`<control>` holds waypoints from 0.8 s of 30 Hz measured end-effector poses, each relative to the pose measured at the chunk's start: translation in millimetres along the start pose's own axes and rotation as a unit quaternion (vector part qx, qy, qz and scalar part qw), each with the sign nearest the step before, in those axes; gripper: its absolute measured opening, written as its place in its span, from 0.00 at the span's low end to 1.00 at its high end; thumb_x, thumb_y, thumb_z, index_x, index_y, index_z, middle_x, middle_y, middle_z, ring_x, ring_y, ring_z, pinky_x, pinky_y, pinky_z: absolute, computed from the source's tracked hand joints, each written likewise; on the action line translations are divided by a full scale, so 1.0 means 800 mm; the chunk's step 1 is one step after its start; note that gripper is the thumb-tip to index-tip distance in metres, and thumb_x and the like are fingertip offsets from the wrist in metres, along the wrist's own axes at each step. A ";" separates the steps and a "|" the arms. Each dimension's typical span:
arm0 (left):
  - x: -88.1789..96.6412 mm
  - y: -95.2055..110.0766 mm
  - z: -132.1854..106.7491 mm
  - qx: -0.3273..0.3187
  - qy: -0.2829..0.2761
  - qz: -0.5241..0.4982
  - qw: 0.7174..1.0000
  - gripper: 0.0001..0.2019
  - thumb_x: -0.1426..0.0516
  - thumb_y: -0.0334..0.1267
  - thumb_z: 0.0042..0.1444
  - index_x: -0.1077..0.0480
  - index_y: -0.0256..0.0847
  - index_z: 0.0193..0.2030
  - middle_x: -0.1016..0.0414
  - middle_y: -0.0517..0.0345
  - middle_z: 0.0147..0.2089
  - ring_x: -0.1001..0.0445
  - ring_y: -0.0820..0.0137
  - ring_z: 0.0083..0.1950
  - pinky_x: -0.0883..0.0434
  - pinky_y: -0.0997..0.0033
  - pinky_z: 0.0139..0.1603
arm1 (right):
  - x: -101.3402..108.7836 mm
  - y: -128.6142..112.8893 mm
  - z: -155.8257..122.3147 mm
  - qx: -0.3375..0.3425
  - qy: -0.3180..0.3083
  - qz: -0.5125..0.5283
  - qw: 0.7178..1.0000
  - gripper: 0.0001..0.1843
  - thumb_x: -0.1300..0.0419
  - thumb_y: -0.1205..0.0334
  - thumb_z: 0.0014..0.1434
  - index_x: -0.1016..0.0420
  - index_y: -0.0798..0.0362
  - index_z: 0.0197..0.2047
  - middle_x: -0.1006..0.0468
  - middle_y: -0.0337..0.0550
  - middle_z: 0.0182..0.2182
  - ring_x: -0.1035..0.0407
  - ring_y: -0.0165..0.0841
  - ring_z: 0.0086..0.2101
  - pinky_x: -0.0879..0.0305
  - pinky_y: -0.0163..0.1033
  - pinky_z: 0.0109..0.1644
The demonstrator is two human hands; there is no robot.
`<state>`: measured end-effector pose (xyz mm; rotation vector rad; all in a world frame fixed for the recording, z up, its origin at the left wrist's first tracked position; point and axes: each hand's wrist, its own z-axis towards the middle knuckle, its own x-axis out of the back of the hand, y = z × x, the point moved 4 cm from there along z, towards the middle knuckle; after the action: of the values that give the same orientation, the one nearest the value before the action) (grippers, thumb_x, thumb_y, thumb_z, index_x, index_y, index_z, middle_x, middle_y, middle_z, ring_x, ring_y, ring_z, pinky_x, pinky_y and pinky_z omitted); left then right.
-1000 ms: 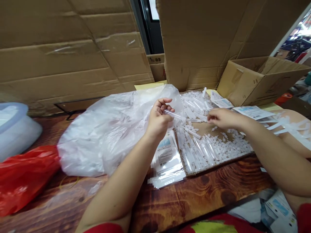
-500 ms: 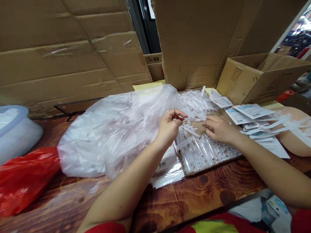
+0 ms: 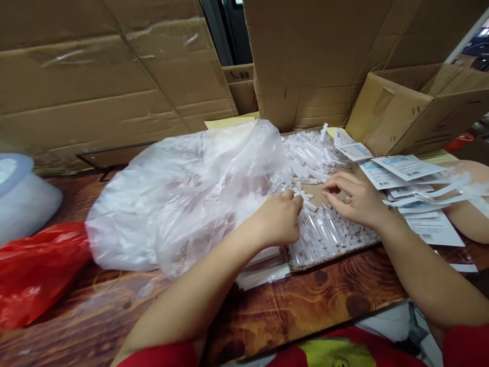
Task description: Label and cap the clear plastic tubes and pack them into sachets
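Note:
A shallow cardboard tray (image 3: 336,261) holds many clear plastic tubes (image 3: 318,230) and small white plastic pieces (image 3: 302,192). Over its left side my left hand (image 3: 281,216) reaches down among the small pieces, fingers bent together and their tips mostly hidden. My right hand (image 3: 353,200) hovers above the tray's right half, its thumb and forefinger brought together in a pinch. Whatever lies between those fingertips is too small to make out. Beneath the right hand, tubes lie side by side in a rough row; more are heaped at the back.
A large translucent plastic bag (image 3: 183,199) lies left of the tray. Further left are a red bag (image 3: 42,270) and a whitish tub (image 3: 26,204). Printed packets (image 3: 405,168) are piled on the right before an open cardboard box (image 3: 397,112). Cardboard sheets (image 3: 313,66) stand behind.
My left hand has lowered from above the tray toward the small pieces and turned its back upward. My right hand has shifted slightly right. The view has tilted a little.

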<state>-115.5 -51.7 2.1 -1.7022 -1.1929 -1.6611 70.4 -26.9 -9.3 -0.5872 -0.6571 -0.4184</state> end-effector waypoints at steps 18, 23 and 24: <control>-0.014 -0.010 0.019 -0.133 0.024 -0.011 0.991 0.11 0.41 0.28 0.57 0.21 0.40 0.44 0.21 0.48 0.48 0.28 0.55 0.56 0.31 0.53 0.60 | 0.006 0.015 -0.008 -0.180 0.086 0.336 0.920 0.12 0.24 0.55 0.53 0.20 0.50 0.29 0.17 0.41 0.31 0.24 0.32 0.33 0.26 0.38 0.38; 0.000 -0.028 0.017 -0.117 0.093 -0.185 0.971 0.08 0.42 0.34 0.60 0.29 0.39 0.47 0.22 0.50 0.47 0.25 0.61 0.49 0.29 0.58 0.55 | 0.011 0.012 -0.007 -0.208 0.092 0.380 0.897 0.12 0.23 0.54 0.52 0.18 0.50 0.30 0.17 0.41 0.31 0.24 0.30 0.30 0.24 0.38 0.35; 0.002 -0.032 0.016 -0.113 0.103 -0.236 0.960 0.08 0.43 0.37 0.63 0.30 0.39 0.47 0.23 0.51 0.47 0.25 0.63 0.48 0.29 0.60 0.53 | 0.011 0.011 -0.007 -0.210 0.100 0.382 0.894 0.12 0.23 0.54 0.52 0.18 0.49 0.30 0.17 0.41 0.31 0.25 0.30 0.30 0.24 0.38 0.35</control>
<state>-129.7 -27.9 -4.3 -1.3862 -1.4252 -2.2746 83.9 -25.7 -10.1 -1.1382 -0.0923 0.1335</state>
